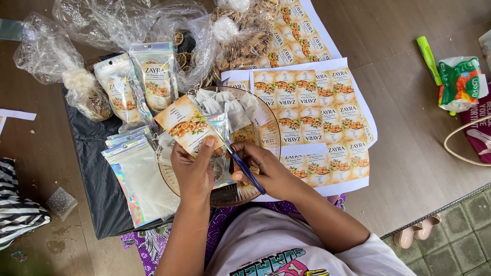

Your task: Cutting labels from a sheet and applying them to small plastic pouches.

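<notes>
Gripping a label (186,125) and blue scissors (247,171), both hands closed.

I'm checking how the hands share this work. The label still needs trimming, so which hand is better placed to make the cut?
Right. The right hand holds the blue-handled scissors, their tips at the label, while the left hand grips and steadies that label.

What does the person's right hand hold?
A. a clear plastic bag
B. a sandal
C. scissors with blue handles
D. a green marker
C: the right hand grips blue-handled scissors, their blades reaching the printed label held by the left hand.
</notes>
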